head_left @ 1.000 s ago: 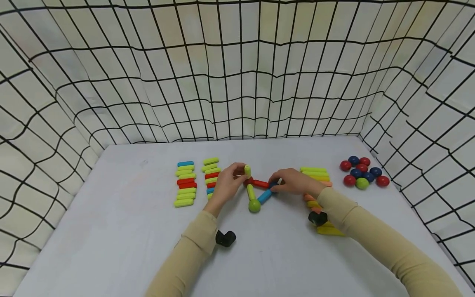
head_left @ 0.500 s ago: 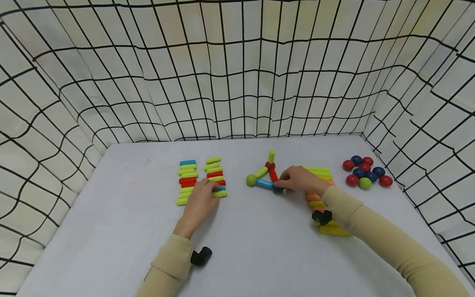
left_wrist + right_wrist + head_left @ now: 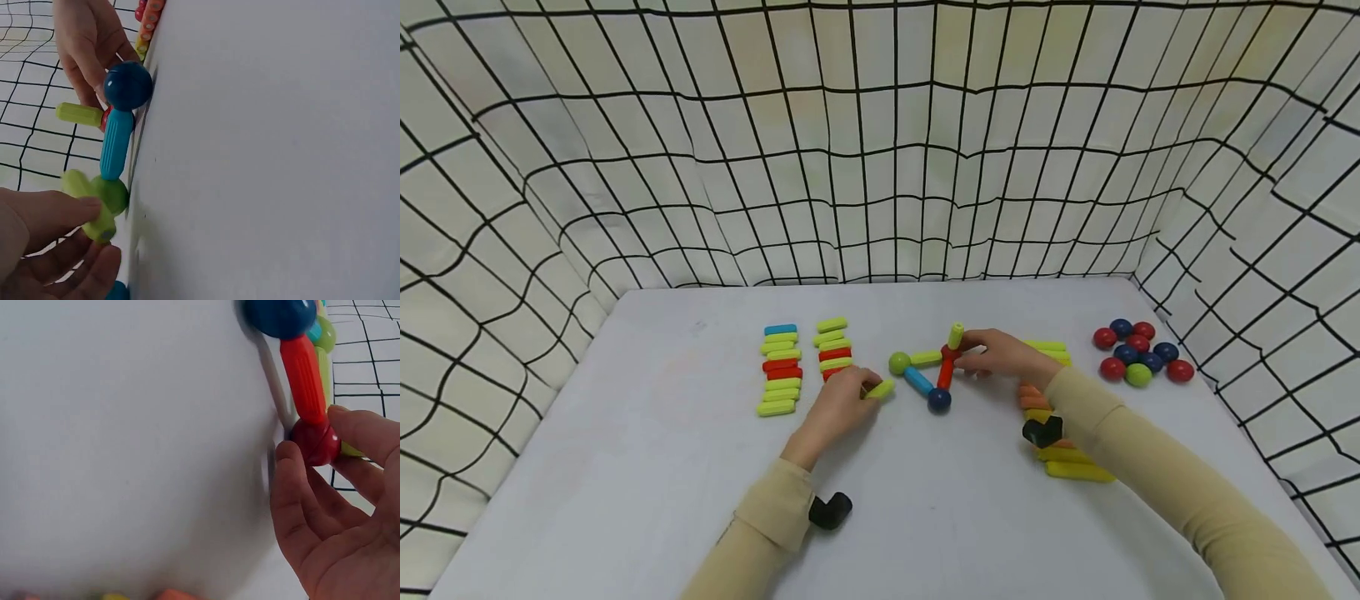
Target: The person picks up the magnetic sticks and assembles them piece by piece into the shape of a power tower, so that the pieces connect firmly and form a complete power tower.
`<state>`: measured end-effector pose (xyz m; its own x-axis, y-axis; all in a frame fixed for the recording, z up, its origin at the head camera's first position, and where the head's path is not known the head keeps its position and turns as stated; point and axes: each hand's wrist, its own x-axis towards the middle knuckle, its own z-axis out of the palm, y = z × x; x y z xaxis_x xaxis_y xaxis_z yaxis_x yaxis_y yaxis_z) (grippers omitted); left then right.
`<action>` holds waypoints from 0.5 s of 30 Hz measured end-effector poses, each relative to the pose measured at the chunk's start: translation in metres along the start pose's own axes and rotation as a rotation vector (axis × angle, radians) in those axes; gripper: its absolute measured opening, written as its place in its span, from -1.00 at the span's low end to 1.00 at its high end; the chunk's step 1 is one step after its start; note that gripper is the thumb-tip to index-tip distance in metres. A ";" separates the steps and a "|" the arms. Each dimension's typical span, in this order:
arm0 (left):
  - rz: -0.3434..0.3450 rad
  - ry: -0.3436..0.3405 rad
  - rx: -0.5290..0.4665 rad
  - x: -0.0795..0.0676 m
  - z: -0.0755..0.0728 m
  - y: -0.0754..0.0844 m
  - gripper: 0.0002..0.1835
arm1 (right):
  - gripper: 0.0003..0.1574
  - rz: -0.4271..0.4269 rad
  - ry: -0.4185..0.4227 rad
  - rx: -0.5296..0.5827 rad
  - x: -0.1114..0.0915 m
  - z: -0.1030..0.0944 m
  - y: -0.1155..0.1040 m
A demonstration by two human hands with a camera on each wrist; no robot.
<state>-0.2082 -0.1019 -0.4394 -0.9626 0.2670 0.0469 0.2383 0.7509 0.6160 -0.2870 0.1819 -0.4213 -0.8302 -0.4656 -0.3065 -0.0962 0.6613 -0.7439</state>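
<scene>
In the head view, a triangle of sticks and balls lies mid-table. It joins a green ball [image 3: 899, 363], a dark blue ball [image 3: 939, 400] and a red ball [image 3: 315, 442] by a light blue stick [image 3: 918, 382], a red stick [image 3: 945, 374] and a yellow-green stick [image 3: 926, 358]. Another yellow-green stick [image 3: 956, 336] stands up from the red ball. My right hand [image 3: 1003, 354] grips the red ball between thumb and fingers. Left of the triangle, my left hand [image 3: 838, 408] pinches a loose yellow-green stick [image 3: 881, 389], its end just short of the green ball.
Two columns of short sticks [image 3: 781, 375] lie at the left, one partly behind my left hand. Longer yellow and orange sticks [image 3: 1078, 472] lie under my right forearm. Several red, blue and green balls [image 3: 1126, 354] cluster at the right. Black netting [image 3: 887, 175] surrounds the white table [image 3: 625, 467].
My left hand left the triangle, took a yellow-green stick from the left columns and came back rightward. The triangle has turned, and my right hand moved from the dark blue ball to the red one.
</scene>
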 end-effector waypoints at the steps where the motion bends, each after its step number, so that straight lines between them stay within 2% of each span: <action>1: -0.011 0.012 -0.070 0.004 0.001 0.002 -0.74 | -0.46 -0.006 -0.002 0.001 0.001 0.002 0.000; 4: -0.026 0.082 -0.228 0.016 0.004 0.004 -0.72 | -0.54 -0.007 0.013 -0.009 0.002 0.007 -0.002; 8: -0.031 0.149 -0.328 0.033 0.006 0.007 -0.72 | -0.62 0.004 0.027 -0.034 0.003 0.011 -0.005; 12: -0.061 0.143 -0.370 0.043 0.008 0.009 -0.72 | -0.66 0.003 0.025 -0.063 0.002 0.013 -0.006; 15: -0.072 0.130 -0.377 0.046 0.009 0.009 -0.72 | -0.68 0.008 0.031 -0.081 0.001 0.014 -0.006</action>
<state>-0.2489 -0.0773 -0.4384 -0.9891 0.1254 0.0776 0.1293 0.4843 0.8653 -0.2801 0.1696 -0.4256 -0.8475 -0.4428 -0.2926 -0.1327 0.7107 -0.6909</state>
